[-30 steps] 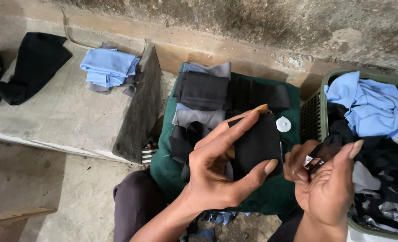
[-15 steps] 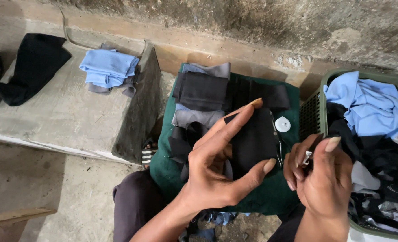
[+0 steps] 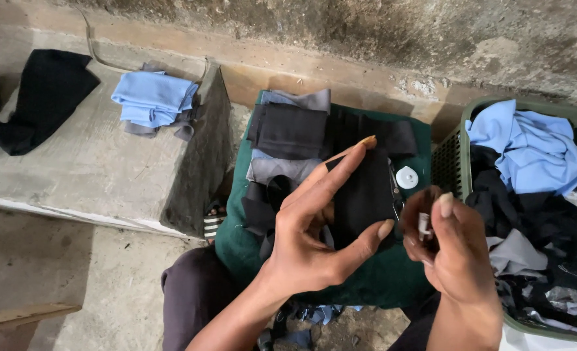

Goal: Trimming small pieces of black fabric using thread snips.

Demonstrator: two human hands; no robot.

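Note:
My left hand hovers with fingers spread above a black cloth piece lying on a dark green cloth over my lap. Nothing is visibly gripped in it. To its right, my right hand has its fingers curled around a small white object; what it is cannot be made out. A round white disc and a thin dark metal tool rest on the green cloth beside the black piece. Folded black and grey cloth pieces are stacked at the far left of the green cloth.
A green plastic basket at the right holds light blue, black and grey fabric scraps. A concrete step at the left carries a folded light blue cloth and a black cloth. A rough wall runs behind.
My right hand's fingers have curled shut from a spread pose and now pinch the small white object. My left hand has stayed almost still over the black cloth.

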